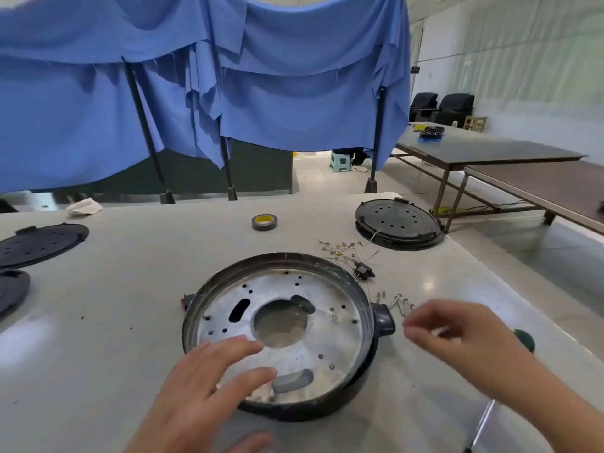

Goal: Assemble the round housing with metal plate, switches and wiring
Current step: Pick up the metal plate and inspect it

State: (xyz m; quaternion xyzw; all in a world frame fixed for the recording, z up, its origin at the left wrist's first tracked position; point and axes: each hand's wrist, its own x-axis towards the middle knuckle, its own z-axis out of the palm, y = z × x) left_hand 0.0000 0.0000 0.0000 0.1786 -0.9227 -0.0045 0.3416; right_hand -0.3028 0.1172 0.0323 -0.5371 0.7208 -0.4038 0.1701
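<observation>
Two hands, left hand (209, 384) open-fingered on metal plate (294, 322), right hand (457, 331) grip unclear

Metal plate (294, 325) in housing (382, 318); screws (397, 304) right

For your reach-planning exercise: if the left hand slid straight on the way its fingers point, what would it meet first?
The left hand points up-right across the metal plate; probably the plate's central hole first, though its height above the plate is unclear.
</observation>
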